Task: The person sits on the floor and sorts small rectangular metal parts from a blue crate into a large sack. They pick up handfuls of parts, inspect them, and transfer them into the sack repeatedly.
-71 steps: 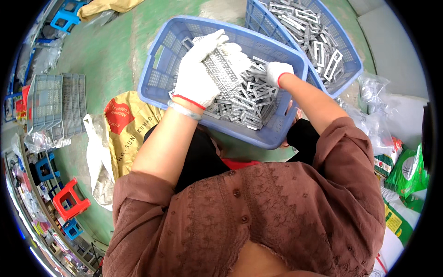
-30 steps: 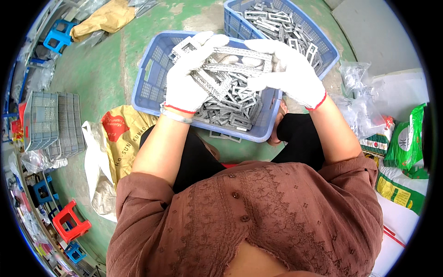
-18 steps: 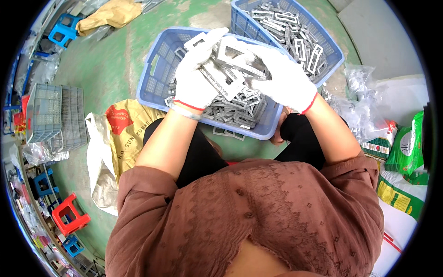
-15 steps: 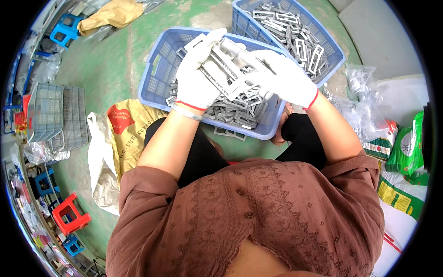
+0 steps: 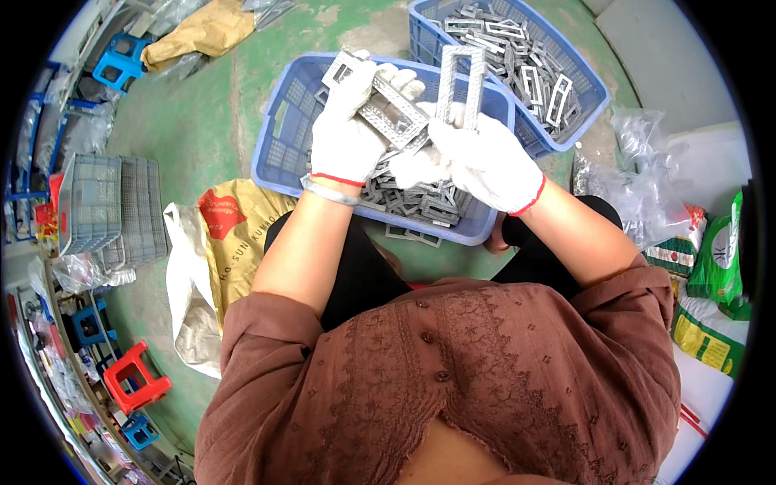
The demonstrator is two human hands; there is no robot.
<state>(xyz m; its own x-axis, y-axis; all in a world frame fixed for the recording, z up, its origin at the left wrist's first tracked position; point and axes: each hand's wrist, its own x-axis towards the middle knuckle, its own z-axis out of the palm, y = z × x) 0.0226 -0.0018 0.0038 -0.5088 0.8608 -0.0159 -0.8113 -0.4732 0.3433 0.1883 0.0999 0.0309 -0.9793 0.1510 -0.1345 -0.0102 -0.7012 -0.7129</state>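
Both my hands wear white gloves above a blue plastic basket (image 5: 284, 153) that holds a heap of grey rectangular metal frames (image 5: 420, 202). My left hand (image 5: 347, 137) grips a stack of these frames (image 5: 380, 97), tilted across its palm. My right hand (image 5: 477, 158) holds one single frame (image 5: 459, 81) upright, lifted off the stack and touching it at the lower end.
A second blue basket (image 5: 566, 48) full of the same frames stands behind the first. Yellow and white sacks (image 5: 210, 242) lie at my left knee, grey crates (image 5: 109, 206) further left, clear plastic bags (image 5: 647, 162) and green packets (image 5: 719, 267) on the right.
My hands gathered a stack of frames from the basket and lifted it. Now my right hand has pulled one frame up from the stack in my left hand.
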